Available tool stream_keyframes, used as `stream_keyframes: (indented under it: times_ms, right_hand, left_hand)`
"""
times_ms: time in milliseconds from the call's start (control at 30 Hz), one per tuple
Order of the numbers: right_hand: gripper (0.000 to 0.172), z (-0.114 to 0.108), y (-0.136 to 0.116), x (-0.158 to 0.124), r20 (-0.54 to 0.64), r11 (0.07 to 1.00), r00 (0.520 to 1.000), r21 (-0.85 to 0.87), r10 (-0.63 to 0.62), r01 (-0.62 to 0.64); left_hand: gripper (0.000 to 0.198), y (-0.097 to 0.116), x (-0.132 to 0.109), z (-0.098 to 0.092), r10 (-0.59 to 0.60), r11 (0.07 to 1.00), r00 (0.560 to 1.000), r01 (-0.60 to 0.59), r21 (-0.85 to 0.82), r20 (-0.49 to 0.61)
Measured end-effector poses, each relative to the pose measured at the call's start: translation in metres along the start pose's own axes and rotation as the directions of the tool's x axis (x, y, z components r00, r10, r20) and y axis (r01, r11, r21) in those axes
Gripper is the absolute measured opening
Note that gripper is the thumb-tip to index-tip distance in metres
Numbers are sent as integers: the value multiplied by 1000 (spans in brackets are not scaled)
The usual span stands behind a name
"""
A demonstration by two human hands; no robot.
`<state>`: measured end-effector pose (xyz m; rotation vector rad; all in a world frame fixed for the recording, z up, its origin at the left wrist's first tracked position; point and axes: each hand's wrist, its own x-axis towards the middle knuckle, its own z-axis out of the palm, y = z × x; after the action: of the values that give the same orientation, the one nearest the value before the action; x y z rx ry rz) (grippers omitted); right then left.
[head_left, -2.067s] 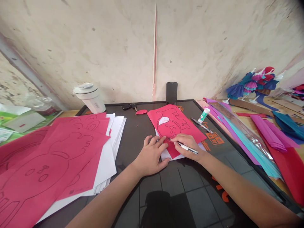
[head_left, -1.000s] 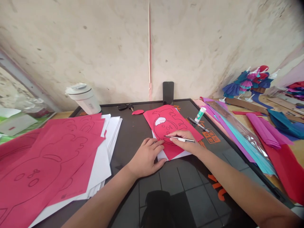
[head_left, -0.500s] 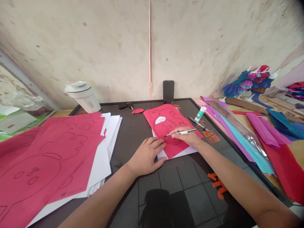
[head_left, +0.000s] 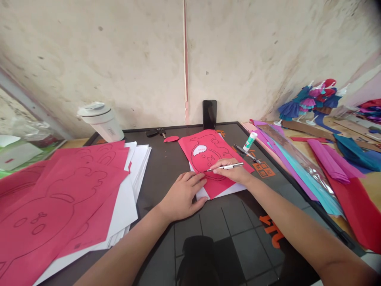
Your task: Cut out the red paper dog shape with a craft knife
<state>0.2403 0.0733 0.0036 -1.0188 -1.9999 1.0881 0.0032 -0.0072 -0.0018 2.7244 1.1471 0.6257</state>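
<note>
A red sheet [head_left: 208,149] with a drawn cartoon figure lies on white paper on the dark cutting mat [head_left: 226,226]. One small white hole shows in the figure's upper part. My left hand [head_left: 181,196] lies flat on the sheet's near left corner, fingers spread. My right hand [head_left: 230,171] pinches a thin silver craft knife [head_left: 224,167], held nearly level with its tip pointing left onto the drawn outline.
A stack of red and white sheets [head_left: 68,198] covers the left. A white lidded cup [head_left: 101,121], keys [head_left: 156,132], a phone [head_left: 209,113], a red offcut [head_left: 171,139] stand behind. A glue stick [head_left: 249,141], pen [head_left: 245,153], coloured paper strips [head_left: 312,171] and paper dolls [head_left: 309,99] lie right.
My right hand turned the knife from pointing right-down to lying level with its tip leftward, and moved slightly up the sheet. My left hand stayed pressed on the paper.
</note>
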Motion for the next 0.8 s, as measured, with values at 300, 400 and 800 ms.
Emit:
stream_keyframes:
  times_ms: [300,400,800]
  right_hand:
    - [17,0,-6,-2,-2,998,998,-20,-61,61]
    - [16,0,-5,-2,-5,997,997,-21,-71,71]
    - [16,0,1,-3,-31,999,999,16,-37,37]
  left_hand:
    - [44,0,0,0,1,1000,1000,-1,14,0]
    - [44,0,0,1,4,1000,1000,-4,23,2]
    - [40,-2,-2,2,24,1000,998,-24,1,-60]
